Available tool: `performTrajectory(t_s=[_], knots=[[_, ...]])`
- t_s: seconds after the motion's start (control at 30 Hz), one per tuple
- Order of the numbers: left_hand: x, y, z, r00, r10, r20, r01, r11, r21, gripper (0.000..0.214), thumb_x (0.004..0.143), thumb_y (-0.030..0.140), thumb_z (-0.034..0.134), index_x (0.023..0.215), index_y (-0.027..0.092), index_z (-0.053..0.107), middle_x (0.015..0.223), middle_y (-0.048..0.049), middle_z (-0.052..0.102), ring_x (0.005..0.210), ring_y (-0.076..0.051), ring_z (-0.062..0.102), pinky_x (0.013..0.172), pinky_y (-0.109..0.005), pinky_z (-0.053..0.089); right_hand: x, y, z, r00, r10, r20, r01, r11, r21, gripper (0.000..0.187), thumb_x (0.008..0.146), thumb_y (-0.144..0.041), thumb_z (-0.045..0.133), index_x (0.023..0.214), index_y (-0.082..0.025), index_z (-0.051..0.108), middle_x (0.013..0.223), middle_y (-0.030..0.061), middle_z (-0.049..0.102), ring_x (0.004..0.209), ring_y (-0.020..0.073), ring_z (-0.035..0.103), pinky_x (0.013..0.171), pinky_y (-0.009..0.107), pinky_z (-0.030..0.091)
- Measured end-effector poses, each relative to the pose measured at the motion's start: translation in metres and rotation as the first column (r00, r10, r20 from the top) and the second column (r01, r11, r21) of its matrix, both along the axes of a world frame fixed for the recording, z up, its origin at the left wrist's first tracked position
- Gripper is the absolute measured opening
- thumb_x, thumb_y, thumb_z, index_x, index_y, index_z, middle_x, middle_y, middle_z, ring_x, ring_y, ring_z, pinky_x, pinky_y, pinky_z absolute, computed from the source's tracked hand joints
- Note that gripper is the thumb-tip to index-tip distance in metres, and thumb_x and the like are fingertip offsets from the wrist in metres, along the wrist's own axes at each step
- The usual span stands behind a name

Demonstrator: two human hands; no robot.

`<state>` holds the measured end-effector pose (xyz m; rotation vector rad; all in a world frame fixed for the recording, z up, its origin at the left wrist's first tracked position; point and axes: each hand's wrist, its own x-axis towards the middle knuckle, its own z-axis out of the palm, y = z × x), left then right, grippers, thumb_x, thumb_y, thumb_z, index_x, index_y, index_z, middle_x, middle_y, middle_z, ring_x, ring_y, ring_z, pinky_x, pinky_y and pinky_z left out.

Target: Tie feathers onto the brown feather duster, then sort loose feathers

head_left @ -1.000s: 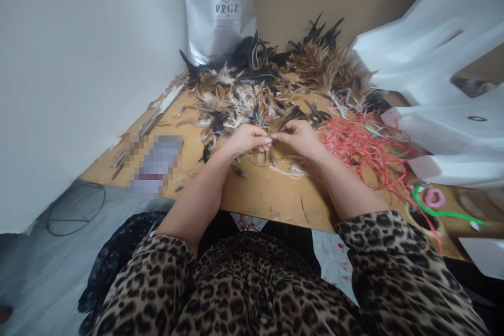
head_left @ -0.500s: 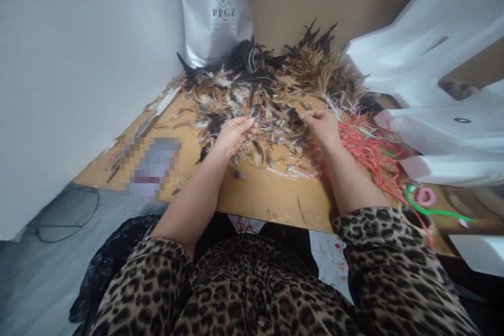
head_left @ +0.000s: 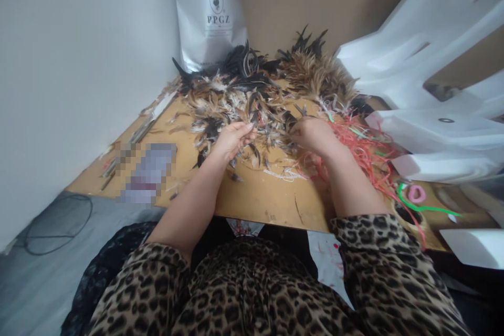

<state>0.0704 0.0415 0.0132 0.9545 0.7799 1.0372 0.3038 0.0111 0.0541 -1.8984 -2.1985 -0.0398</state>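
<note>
Over the near edge of a pile of loose brown, black and white feathers (head_left: 220,97), both my hands are raised. My left hand (head_left: 235,139) is closed in a pinch, and a small dark feather (head_left: 254,117) stands up from its thumb and fingertips. To its right, my right hand (head_left: 315,134) is also closed, palm down, with its fingertips turned toward the left hand. Whatever it pinches is hidden by the hand and blends with dark feathers behind. Red plastic strings (head_left: 360,147) lie in a tangle beside the right wrist.
A bundle of brown feathers (head_left: 318,76) lies at the back right of the wooden table (head_left: 260,202). Behind stands a silver bag (head_left: 210,21). White machine parts (head_left: 444,131) take up the right side. Thin sticks (head_left: 137,131) and a blurred-out flat object (head_left: 149,173) lie left.
My right hand has moved left and slightly down, closer to the left hand, and turned more palm down. The left hand keeps its pinch. The whole view has shifted slightly.
</note>
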Motion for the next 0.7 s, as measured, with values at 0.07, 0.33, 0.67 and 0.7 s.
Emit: performTrajectory(t_s=[0.07, 0.33, 0.67, 0.7], knots=[[0.001, -0.001, 0.000, 1.000, 0.007, 0.002, -0.007, 1.000, -0.008, 0.023, 0.066, 0.029, 0.074, 0.072, 0.010, 0.062, 0.068, -0.0021, 0.067, 0.054, -0.003, 0.058, 0.047, -0.012, 0.041, -0.008, -0.002, -0.004, 0.990, -0.034, 0.136, 0.038, 0.999, -0.027, 0.013, 0.067, -0.015, 0.060, 0.073, -0.013, 0.071, 0.083, 0.0189, 0.068, 0.078, 0.0273, 0.062, 0.068, 0.034, 0.042], [0.002, -0.001, 0.000, 1.000, 0.010, 0.018, -0.010, 0.999, -0.035, 0.019, 0.070, 0.026, 0.072, 0.076, 0.010, 0.063, 0.075, -0.0042, 0.069, 0.058, -0.004, 0.061, 0.049, -0.012, 0.042, -0.004, 0.004, -0.006, 0.734, -0.090, -0.673, 0.034, 0.995, -0.096, 0.025, 0.068, -0.041, 0.064, 0.069, -0.017, 0.068, 0.062, 0.0046, 0.064, 0.055, 0.0139, 0.053, 0.055, 0.027, 0.040], [0.011, -0.010, -0.002, 0.994, -0.113, 0.009, 0.114, 0.989, -0.091, 0.013, 0.075, 0.021, 0.067, 0.078, 0.010, 0.062, 0.087, -0.0096, 0.071, 0.065, -0.008, 0.066, 0.051, -0.014, 0.042, -0.061, 0.000, -0.024, -0.142, -0.274, -0.951, -0.263, 0.937, -0.230, 0.036, 0.051, -0.038, 0.080, 0.067, -0.016, 0.055, 0.053, -0.0064, 0.047, 0.044, 0.0042, 0.036, 0.042, 0.020, 0.026], [0.011, -0.010, -0.003, 0.993, -0.115, 0.012, 0.116, 0.989, -0.097, 0.013, 0.075, 0.021, 0.067, 0.078, 0.009, 0.062, 0.087, -0.0096, 0.071, 0.064, -0.008, 0.066, 0.050, -0.014, 0.042, -0.064, -0.001, -0.024, -0.168, -0.281, -0.945, -0.278, 0.933, -0.229, 0.036, 0.052, -0.036, 0.080, 0.067, -0.016, 0.054, 0.052, -0.0067, 0.046, 0.044, 0.0040, 0.035, 0.042, 0.019, 0.025]])
